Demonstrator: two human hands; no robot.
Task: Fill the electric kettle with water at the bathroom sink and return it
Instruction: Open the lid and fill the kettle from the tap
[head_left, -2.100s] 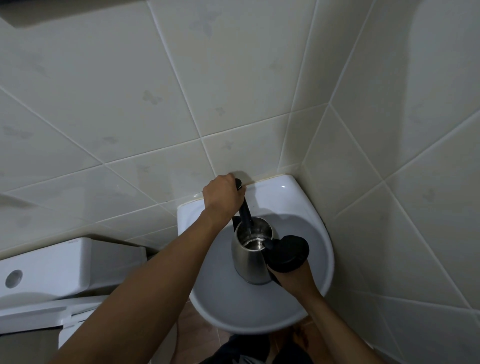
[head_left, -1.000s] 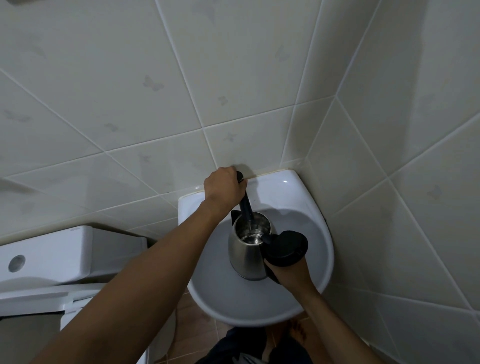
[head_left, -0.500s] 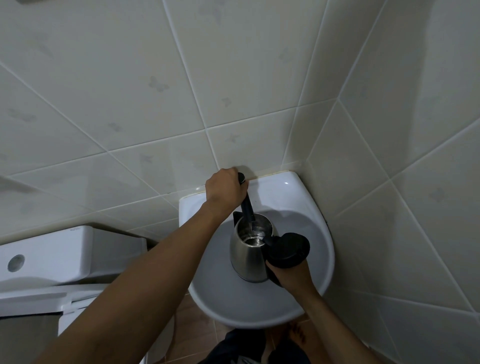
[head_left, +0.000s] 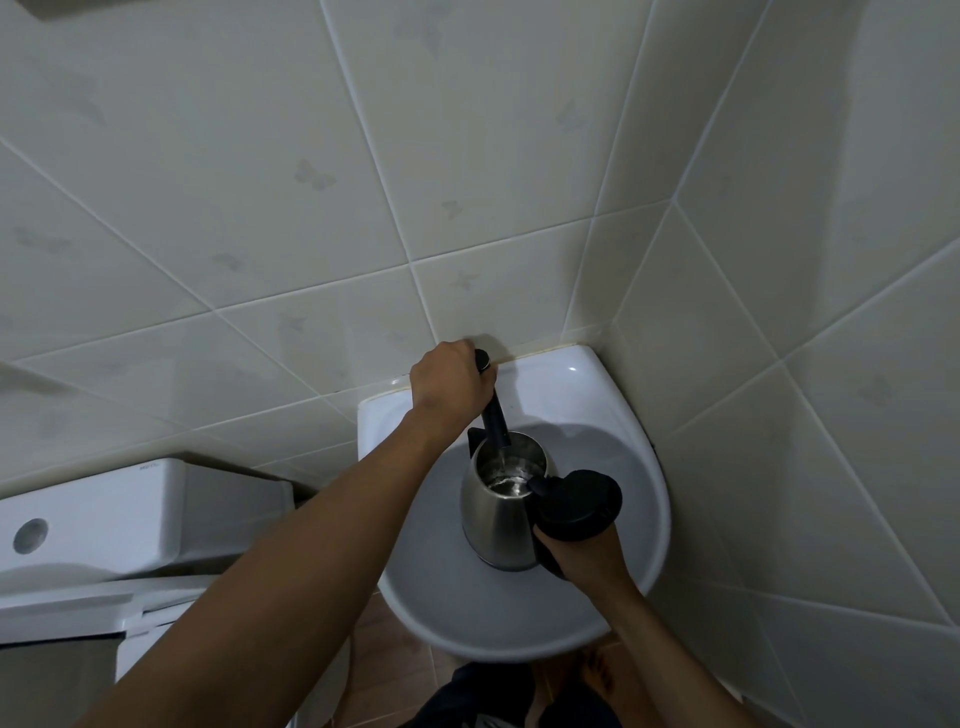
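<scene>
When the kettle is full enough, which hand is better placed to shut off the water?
Probably the left. The left hand is wrapped around the black tap at the back of the sink, while the right hand holds the kettle by its handle under the spout and would have to let go.

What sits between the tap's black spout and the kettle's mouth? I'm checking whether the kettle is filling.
A thin stream of water runs from the spout into the open kettle, per the head view.
</scene>
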